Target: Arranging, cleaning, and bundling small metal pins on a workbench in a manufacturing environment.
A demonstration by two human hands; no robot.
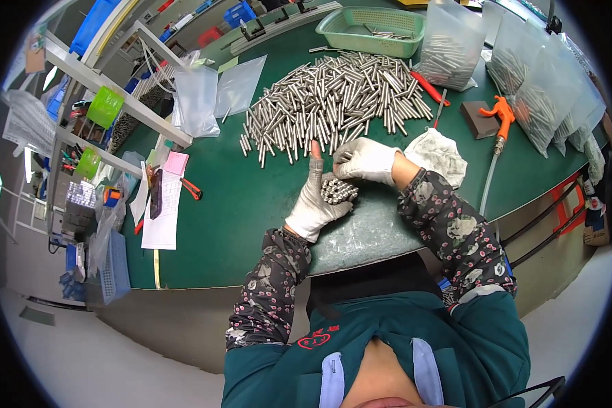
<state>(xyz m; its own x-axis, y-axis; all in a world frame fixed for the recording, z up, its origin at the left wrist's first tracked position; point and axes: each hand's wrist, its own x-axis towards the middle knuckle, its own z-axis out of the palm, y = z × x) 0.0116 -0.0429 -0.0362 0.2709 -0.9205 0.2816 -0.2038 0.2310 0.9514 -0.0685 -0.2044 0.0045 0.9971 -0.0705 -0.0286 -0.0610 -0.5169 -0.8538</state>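
Observation:
My left hand (311,204), in a white glove with bare fingertips, is wrapped round a bundle of short metal rods (338,192). The shiny round ends of the bundle face up. Just above and right of it, my right hand (367,160), also gloved in white, has its fingers curled together; whatever they may hold is hidden. Beyond both hands spreads a big loose pile of the same steel rods (340,95), lying in many directions on the green table (211,265).
Right of the pile lie a white cloth (438,158), a red-handled tool (430,88), a brown block (479,120) and an orange air gun (502,119). Plastic bags of rods (449,51) and a green basket (370,32) stand behind. Papers (162,214) and red-handled pliers (192,189) lie left.

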